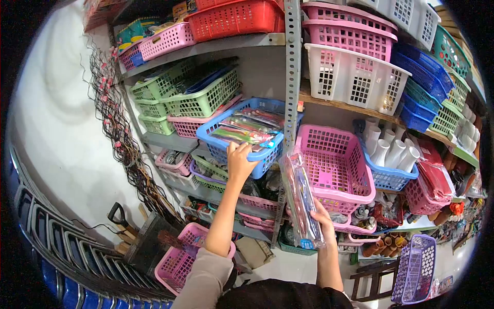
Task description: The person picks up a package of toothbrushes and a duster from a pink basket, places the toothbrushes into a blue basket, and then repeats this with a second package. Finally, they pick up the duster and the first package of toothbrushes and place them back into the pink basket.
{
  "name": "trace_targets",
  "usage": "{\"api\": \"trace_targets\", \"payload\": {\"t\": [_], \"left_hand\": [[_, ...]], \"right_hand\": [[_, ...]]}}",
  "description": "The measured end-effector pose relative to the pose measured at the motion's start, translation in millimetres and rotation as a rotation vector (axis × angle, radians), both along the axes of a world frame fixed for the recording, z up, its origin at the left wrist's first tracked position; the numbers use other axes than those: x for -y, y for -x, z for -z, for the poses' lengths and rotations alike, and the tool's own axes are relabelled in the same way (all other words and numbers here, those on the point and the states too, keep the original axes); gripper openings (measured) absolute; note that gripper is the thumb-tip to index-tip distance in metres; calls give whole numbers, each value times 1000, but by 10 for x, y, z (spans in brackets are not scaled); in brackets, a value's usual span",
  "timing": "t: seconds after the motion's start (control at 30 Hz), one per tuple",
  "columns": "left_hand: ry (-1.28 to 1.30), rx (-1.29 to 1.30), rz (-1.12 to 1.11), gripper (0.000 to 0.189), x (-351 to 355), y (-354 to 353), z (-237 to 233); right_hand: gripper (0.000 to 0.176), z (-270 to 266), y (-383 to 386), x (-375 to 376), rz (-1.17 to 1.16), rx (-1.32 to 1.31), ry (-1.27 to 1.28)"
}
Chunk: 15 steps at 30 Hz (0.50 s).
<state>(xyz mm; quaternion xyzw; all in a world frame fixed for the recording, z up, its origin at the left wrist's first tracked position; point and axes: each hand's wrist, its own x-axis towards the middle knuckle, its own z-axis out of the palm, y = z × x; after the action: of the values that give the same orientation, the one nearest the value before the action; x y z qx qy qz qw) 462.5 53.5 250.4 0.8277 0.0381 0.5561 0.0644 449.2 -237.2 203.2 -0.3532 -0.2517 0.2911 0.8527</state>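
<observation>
My left hand (241, 162) is at the near edge of a blue basket (265, 157) on the middle shelf, its fingers curled over the rim. Several long, thin items in clear wrappers, some green, some red, fill this basket as a packet pile (247, 126). In my right hand (323, 221) is a bundle of long clear plastic packets (303, 198), held upright and slightly tilted in front of the shelf post. Slender coloured items show through the plastic, but their kind is hard to make out. Beside the bundle stands a pink basket (327, 177) with its inside showing.
A perforated metal post (292, 67) divides the shelves. Green baskets (206, 95) sit at the left, and a white basket (355, 77) is higher right. White vases (396, 152) stand in another blue basket. Stacked chairs (67, 242) line the lower left; a purple basket (414, 268) is lower right.
</observation>
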Motion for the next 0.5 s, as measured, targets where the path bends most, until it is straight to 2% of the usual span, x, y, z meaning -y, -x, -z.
{"api": "trace_targets", "payload": {"t": [0.4, 0.5], "left_hand": [[40, 105, -109, 32, 307, 1048, 411], [42, 149, -122, 33, 375, 1214, 441]], "right_hand": [[72, -221, 28, -139, -102, 30, -17], [71, -397, -150, -216, -69, 188, 51]]}}
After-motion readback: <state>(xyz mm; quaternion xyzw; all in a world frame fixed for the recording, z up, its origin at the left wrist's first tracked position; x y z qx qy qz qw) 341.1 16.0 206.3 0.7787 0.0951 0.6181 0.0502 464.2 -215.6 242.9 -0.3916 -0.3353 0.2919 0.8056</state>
